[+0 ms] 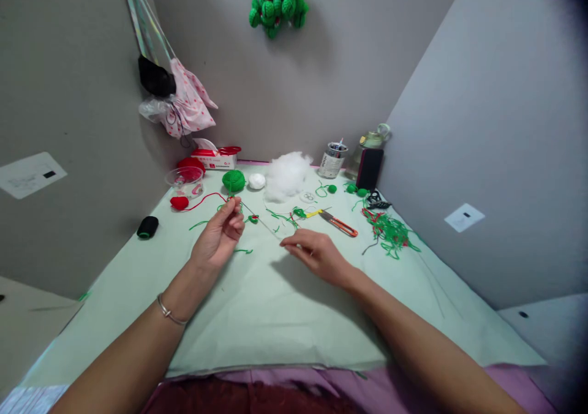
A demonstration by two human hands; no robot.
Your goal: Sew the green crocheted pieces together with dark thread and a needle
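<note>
My left hand is raised over the table, thumb and forefinger pinched on a small red and green yarn piece, mostly hidden by the fingertips. A thin thread stretches taut from there to my right hand, whose fingertips are closed on its other end. Under the thread lies a little green and red knitted piece. Just beyond my left hand sit a green yarn ball and a white ball. Red yarn trails from a small red ball toward my left fingers.
White stuffing is heaped at the back. Orange-handled thread snips lie right of centre, near tangled yarn scraps. A pen tin, a phone and a jug stand back right; a clear tub and black spool are left.
</note>
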